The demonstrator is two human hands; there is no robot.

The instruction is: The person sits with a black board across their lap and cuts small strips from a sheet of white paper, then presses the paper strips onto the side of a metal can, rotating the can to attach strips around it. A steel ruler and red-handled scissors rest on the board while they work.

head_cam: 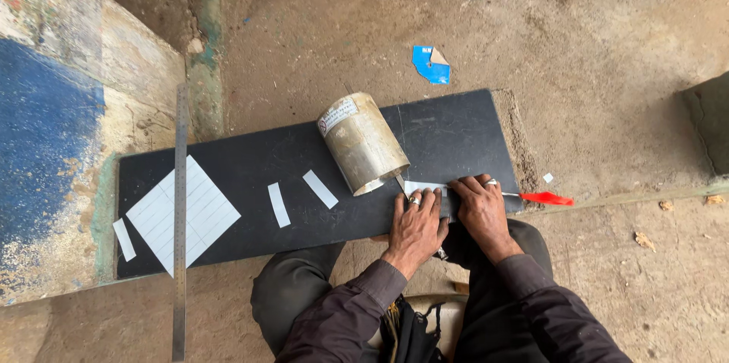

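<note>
Far left strip: a small white paper strip (122, 239) lies on the left end of the black board (456, 131), just beside the lined sheet.
Lined sheet: a white ruled paper square (206, 211) sits cornerwise on the board, like a diamond.
Steel rule: a long metal ruler (180, 181) lies across the lined sheet, running over both long edges of the board and onto the dirt floor (607, 52).
Cut strips: two more white strips (279, 204) lie apart near the board's middle, each slightly tilted.
Cylinder: a dull metal cylinder (362, 143) with a label on one end lies on its side on the board, open end toward the person.
Left hand: left hand (414, 225), ring on one finger, pressed flat, fingers together, onto a white paper piece (424, 187) at the board's near edge.
Right hand: right hand (480, 207) just beside the left, closed around a red-handled cutter (545, 198); handle pokes out to the right, blade end hidden by the fingers.
Floor scrap: a blue torn scrap (430, 64) lies on the dirt beyond the board.
</note>
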